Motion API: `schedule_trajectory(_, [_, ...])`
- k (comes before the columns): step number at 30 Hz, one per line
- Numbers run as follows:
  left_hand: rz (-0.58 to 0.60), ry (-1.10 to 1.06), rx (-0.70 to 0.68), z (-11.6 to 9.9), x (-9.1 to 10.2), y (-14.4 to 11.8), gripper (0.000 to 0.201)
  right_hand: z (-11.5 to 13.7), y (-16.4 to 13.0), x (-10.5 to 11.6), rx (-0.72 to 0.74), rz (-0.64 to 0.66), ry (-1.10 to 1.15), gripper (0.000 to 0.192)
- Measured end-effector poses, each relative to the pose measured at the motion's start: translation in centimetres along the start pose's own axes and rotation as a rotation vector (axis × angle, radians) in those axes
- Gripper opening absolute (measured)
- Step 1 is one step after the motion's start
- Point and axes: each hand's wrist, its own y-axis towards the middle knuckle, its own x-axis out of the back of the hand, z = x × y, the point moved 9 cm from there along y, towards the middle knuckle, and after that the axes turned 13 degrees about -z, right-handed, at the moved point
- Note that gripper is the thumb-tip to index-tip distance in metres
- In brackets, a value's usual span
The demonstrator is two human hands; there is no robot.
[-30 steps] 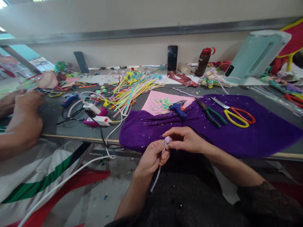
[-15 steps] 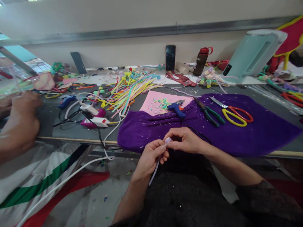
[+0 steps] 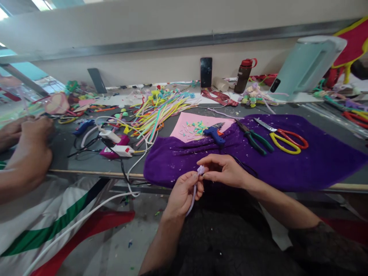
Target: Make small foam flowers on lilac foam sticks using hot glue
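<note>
Lilac and thin, the pipe cleaner point(image 3: 193, 195) looks light, soft and easy to bend, so I would hold it close under its curled tip. It sits just off the near edge of the purple cloth point(image 3: 301, 161). The left hand point(image 3: 184, 191) is closed around the stem, the right hand point(image 3: 224, 170) pinches the tip. At one o'clock lie the glue gun point(image 3: 214, 133), pliers point(image 3: 255, 138) and scissors point(image 3: 283, 138).

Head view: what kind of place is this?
Probably a shared craft workbench. A blue glue gun, pliers and scissors lie on a purple cloth, with a heap of coloured foam strips behind; another person's hands work alongside.
</note>
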Motion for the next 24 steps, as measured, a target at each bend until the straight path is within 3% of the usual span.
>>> schedule_trajectory(12, [0.009,0.013,-0.003,0.1,-0.5,-0.1,0.020,0.9,0.1,0.1,0.068,-0.013,-0.100,0.015])
schedule_trajectory(18, [-0.032,0.031,-0.011,0.0,-0.4,-0.1,0.019,0.8,0.1,-0.1,0.020,-0.012,-0.039,0.019])
schedule_trajectory(21, [-0.096,-0.020,-0.108,-1.8,0.3,-0.7,0.017,1.1,0.3,1.4,-0.021,-0.076,0.071,0.032])
schedule_trajectory(24, [-0.120,-0.097,-0.217,-4.1,1.0,-1.6,0.017,1.9,0.3,4.8,0.011,-0.244,0.020,0.025])
